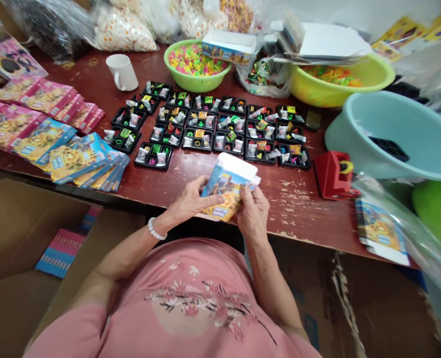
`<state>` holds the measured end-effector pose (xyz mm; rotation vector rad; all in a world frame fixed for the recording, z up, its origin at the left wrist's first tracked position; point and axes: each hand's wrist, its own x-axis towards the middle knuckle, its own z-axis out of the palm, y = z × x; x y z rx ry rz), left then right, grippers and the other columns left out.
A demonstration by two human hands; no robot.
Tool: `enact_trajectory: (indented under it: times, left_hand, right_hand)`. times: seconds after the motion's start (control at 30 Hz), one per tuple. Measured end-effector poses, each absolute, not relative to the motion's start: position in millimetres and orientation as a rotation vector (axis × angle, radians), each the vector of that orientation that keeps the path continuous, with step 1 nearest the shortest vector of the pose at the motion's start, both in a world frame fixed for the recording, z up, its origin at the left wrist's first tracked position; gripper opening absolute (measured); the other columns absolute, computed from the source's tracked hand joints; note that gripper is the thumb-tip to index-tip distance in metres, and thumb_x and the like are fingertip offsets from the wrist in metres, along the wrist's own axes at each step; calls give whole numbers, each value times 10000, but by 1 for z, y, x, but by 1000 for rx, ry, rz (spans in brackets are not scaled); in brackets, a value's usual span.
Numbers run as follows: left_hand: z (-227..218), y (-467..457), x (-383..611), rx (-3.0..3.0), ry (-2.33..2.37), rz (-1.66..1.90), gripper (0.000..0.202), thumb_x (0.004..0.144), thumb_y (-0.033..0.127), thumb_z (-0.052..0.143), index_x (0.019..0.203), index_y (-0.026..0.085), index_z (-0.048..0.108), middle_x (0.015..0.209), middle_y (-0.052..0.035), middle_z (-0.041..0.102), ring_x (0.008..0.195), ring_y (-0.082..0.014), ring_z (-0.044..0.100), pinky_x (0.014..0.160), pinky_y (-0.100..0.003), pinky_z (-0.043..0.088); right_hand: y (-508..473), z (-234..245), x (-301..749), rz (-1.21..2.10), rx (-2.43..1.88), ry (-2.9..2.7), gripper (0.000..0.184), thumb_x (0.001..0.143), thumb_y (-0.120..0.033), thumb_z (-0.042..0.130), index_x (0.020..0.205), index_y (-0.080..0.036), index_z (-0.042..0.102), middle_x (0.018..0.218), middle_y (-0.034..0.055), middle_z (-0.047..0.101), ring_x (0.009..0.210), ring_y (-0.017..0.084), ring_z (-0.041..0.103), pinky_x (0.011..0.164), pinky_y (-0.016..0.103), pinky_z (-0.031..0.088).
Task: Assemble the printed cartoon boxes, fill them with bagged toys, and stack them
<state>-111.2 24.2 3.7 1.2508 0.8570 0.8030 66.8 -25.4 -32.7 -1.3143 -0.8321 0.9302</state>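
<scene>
Between my two hands is a blue and yellow printed carton (226, 191), its white top flap standing up. My left hand (195, 201) grips the carton's left side, thumb lying across the front. On the right edge, near a small side flap, my right hand (253, 209) pinches it with thumb and fingers. Just beyond the carton, several black compartment trays (197, 139) lie in rows, holding small bright plastic pieces and little wrapped packets. Off to the left, blue and yellow cartons (80, 159) lie fanned out beside stacked pink cartons (13, 124).
A red tape dispenser (332, 176) and a flat carton (381, 231) sit at the right edge. Behind stand a green basket (196, 82), a yellow basin (310, 94), a light blue tub (395, 119) and a white mug (122, 72). An open cardboard box (11, 214) is below left.
</scene>
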Motion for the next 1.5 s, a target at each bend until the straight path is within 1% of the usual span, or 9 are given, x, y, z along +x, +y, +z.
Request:
enact_trajectory:
  times: [0.13,0.33,0.47,0.77,1.03,1.23,1.4,1.47,1.5]
  left_hand:
    - [-5,20,-108,1114,781,801,530,771,523,905,1124,164,739,1096,-57,786,921,-180,746,845,-287,620]
    - [-2,19,-106,1240,871,928,452,776,518,879,1025,156,773,944,-26,777,853,-179,721,773,-260,591]
    - [-6,15,-103,1189,879,952,468,771,569,861,967,155,765,891,-24,768,806,-183,717,752,-275,595]
    - [-1,19,-108,1245,825,907,528,853,610,793,1112,153,736,1048,-66,787,908,-194,731,786,-259,587]
    - [11,11,-104,1334,942,931,518,802,662,780,906,155,744,788,-12,719,718,-149,652,623,-215,503]
    - [-2,11,-102,1290,1019,1003,532,768,675,797,720,156,687,638,20,593,613,-114,528,561,-214,448]
    - [-24,14,-102,1239,1014,971,489,892,638,717,845,151,720,750,-16,688,695,-148,642,640,-232,529]
    - [-29,12,-102,1238,939,947,437,911,555,742,1093,158,726,940,-54,771,842,-185,728,744,-251,588]
    - [-30,11,-102,1226,906,951,508,898,504,774,1267,169,675,1053,-75,789,912,-200,753,797,-268,609]
  right_hand:
    - [-18,-33,64,859,-1229,-740,402,976,-626,608,1105,-249,657,1148,58,768,955,222,761,745,339,628]
    - [-14,-25,56,838,-1089,-699,342,939,-582,709,1054,-260,706,1060,25,782,961,197,750,822,311,614]
    - [-16,-24,54,855,-1068,-672,346,927,-586,729,1043,-260,722,1006,23,780,899,200,743,791,318,613]
    - [-25,-38,66,805,-1206,-814,345,996,-588,642,1095,-261,690,1055,31,758,897,202,724,761,309,597]
    - [-29,-37,62,843,-1109,-756,268,976,-534,696,1059,-280,690,1009,19,753,856,200,731,741,317,612]
    - [-32,-36,63,864,-1188,-773,378,985,-599,642,1159,-268,700,1129,56,789,964,248,769,813,378,644]
    - [-42,-37,68,905,-1194,-876,475,1036,-548,604,1428,-285,655,1379,70,731,1223,268,727,1042,431,609]
    - [-47,-37,71,858,-1211,-898,505,1040,-518,618,1501,-312,606,1490,63,670,1352,264,663,1142,433,556]
    - [-50,-38,71,849,-1219,-905,540,1044,-508,619,1550,-332,556,1535,61,638,1401,261,631,1172,436,536]
